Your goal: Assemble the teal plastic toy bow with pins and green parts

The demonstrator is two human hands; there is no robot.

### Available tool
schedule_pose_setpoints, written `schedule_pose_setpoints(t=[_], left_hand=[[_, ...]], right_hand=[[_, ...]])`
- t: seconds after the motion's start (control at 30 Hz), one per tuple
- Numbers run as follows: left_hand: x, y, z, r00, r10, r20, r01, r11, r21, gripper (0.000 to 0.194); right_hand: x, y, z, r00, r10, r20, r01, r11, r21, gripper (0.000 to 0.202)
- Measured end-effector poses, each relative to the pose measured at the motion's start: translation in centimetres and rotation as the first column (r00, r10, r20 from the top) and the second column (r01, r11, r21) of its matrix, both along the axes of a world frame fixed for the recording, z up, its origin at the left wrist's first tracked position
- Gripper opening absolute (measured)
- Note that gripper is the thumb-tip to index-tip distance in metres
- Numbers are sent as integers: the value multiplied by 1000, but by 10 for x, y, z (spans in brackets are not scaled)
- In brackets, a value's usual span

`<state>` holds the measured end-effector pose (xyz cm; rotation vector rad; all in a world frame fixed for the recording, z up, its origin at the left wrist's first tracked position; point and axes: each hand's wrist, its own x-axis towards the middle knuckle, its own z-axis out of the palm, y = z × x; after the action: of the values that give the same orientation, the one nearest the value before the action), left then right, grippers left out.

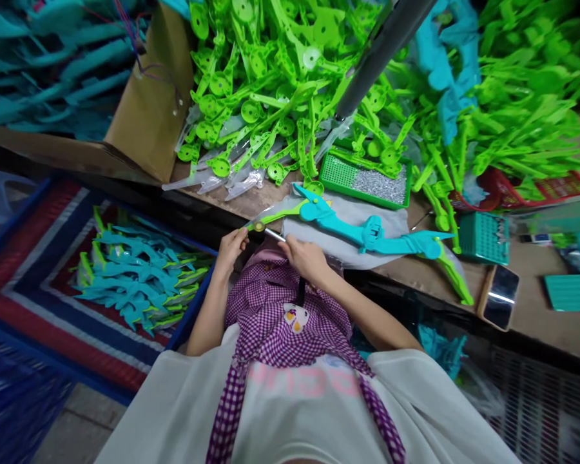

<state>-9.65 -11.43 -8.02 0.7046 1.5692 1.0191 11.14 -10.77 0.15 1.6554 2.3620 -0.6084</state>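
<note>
L hand (pixel 232 251) pinching lime-green curved plastic arm (pixel 286 212) nr tip | R hand (pixel 307 258) clamping slim silvery rod (pixel 274 234) | ideally bracing arm, steadying rod

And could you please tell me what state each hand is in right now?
Left hand: closed, pinching the end of the lime-green piece.
Right hand: closed around a slim silver rod.

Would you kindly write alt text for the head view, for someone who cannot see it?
At a bench, the left hand holds a green arm of a blue part; the right hand has a metal tool by it. Beyond are heaped green pieces and a basket of metal bits; left, a crate of parts.
</note>
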Motion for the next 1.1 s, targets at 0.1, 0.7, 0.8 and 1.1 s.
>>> schedule_pose_setpoints(t=[0.1, 0.7, 0.8, 1.1], left_hand=[[5, 6, -1, 999, 49, 17, -49, 999, -2, 48], [19, 21, 24, 949, 219, -227, -214, 976, 49, 21], [24, 23, 25, 919, 260, -298, -261, 965, 36, 21], [77, 27, 69, 815, -187, -548, 337, 923, 185, 44]], right_hand=[[5, 6, 4, 1000, 10, -3, -10, 1000, -1, 42], [214, 35, 34, 850, -498, -171, 498, 653, 571, 51], [311, -46, 22, 485, -835, -260, 743, 236, 626, 63], [453, -82, -55, 420, -895, -151, 824, 306, 477, 57]])
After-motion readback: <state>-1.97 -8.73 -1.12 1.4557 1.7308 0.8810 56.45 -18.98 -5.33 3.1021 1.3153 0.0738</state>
